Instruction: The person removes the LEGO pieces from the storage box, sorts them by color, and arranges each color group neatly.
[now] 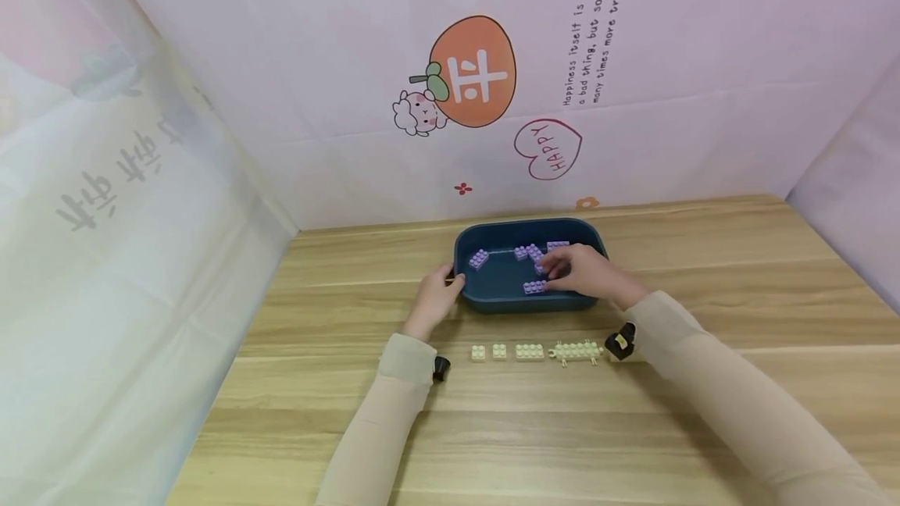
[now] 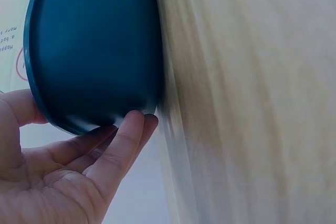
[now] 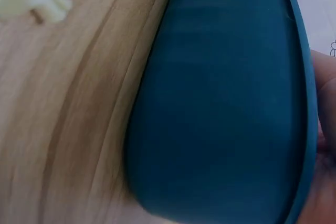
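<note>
A dark blue tray (image 1: pixel 492 305) stands near the back of the wooden table, with several purple toy bricks (image 1: pixel 479 259) inside. My left hand (image 1: pixel 434 299) holds the tray's left end. In the left wrist view, its thumb lies at the rim and its fingers press the outer wall. My right hand (image 1: pixel 587 270) reaches over the right side into the tray. Its thumb and forefinger are spread apart, close to a purple brick (image 1: pixel 534 287) and another by the forefinger. In the right wrist view the tray wall hides most of that hand.
In front of the tray lies a row of pale yellow bricks (image 1: pixel 530 352), including a longer piece with small side parts (image 1: pixel 576 350). Black wrist devices (image 1: pixel 621 342) sit at both cuffs. A printed cloth (image 1: pixel 351 139) hangs behind the table.
</note>
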Motion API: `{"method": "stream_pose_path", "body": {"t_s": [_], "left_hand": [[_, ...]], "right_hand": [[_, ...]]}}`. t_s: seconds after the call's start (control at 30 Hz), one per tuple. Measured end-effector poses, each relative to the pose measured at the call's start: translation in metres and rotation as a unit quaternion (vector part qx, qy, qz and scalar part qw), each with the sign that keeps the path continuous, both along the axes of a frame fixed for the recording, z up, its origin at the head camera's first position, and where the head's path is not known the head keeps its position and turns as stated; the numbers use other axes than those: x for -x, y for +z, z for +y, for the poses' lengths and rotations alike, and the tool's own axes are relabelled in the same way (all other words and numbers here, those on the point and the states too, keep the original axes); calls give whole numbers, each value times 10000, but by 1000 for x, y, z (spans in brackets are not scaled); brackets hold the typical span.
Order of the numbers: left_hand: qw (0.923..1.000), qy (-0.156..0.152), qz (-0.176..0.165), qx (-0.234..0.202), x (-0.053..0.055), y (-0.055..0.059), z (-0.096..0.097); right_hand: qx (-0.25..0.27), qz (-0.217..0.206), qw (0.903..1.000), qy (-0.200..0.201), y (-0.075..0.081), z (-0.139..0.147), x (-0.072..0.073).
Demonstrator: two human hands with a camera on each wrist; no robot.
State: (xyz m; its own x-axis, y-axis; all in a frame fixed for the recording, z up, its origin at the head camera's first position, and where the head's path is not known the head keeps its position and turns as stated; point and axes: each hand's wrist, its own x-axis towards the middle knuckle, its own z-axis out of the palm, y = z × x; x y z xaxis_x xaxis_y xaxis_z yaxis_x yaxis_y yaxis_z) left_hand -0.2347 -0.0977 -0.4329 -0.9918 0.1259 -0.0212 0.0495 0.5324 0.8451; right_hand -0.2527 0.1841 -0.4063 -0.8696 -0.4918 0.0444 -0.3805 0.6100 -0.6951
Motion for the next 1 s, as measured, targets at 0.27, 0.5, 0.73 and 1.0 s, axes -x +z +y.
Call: {"method": "stream_pose_path", "body": {"t_s": [0.27,0.5,0.73,1.0], "left_hand": [[10000,31,3,-1,-2,0,1],[10000,20,11,-36,-3,-1,1],[10000,45,-14,-28,-2,-2,0],[10000,83,-32,-11,-1,1,1]], "right_hand": [[-390,-216,9990,-55,-6,-10,4],[-531,-265,9982,-90,-8,-15,7],[-591,-123,9982,-29,-9,-19,9],[-621,-17,9980,91,-9,-18,11]]}}
